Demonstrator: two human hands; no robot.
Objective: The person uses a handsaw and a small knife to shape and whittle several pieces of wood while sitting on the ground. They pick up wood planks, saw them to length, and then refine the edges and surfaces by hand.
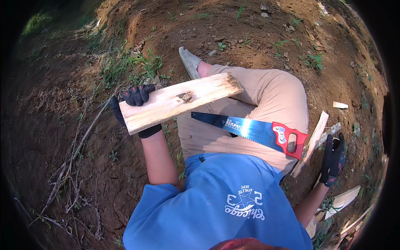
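My left hand (137, 96), in a black glove, grips the near end of a pale split wooden plank (179, 101) and holds it up over my bent knee. A handsaw (250, 130) with a blue blade and a red handle lies across my lap in tan trousers, with neither hand on it. My right hand (333, 160), also in a black glove, reaches out to the right with its fingers stretched toward a rough grey stick (331, 132). Beside that stick a thin pale wood strip (311, 143) leans against my thigh.
I sit on bare reddish-brown soil with tufts of grass (141, 64) and dry twigs (71, 166) to the left. More cut wood pieces (343, 199) lie on the ground at the lower right, and a small offcut (340, 105) lies farther right. My grey shoe (189, 61) points away from me.
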